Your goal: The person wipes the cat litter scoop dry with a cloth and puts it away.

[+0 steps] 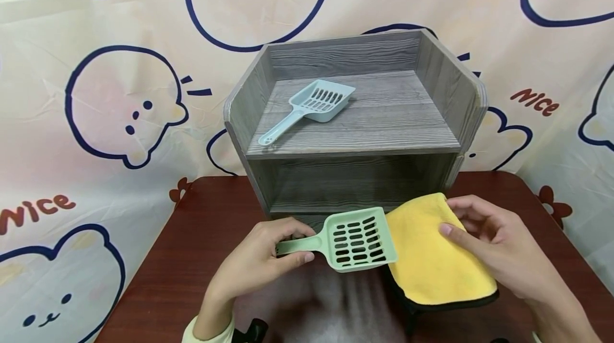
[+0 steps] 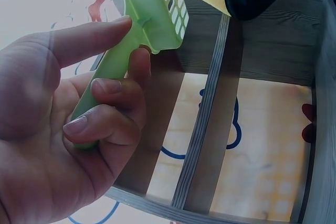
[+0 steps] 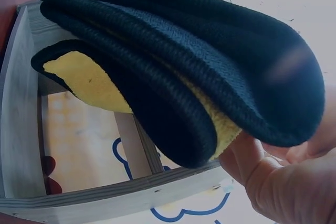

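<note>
My left hand [image 1: 254, 260] grips a light green slotted litter scoop [image 1: 328, 243] by its handle, thumb on one side and fingers curled round the other. The scoop's head is level with the lower shelf opening, its far edge against or just in front of a cloth. That folded cloth [image 1: 431, 258], yellow with a dark edging, is pinched by my right hand [image 1: 503, 250] at its right side. The right wrist view shows the cloth's dark folds [image 3: 184, 77]. A pale blue litter scoop [image 1: 307, 107] lies on the upper shelf, handle toward the front left.
A grey wood-grain two-level shelf [image 1: 384, 135] stands at the back of the dark red table [image 1: 192, 258]. A cartoon-printed curtain [image 1: 144, 199] hangs behind and at the sides. Some black object [image 1: 256, 331] shows at the bottom edge beside my left wrist.
</note>
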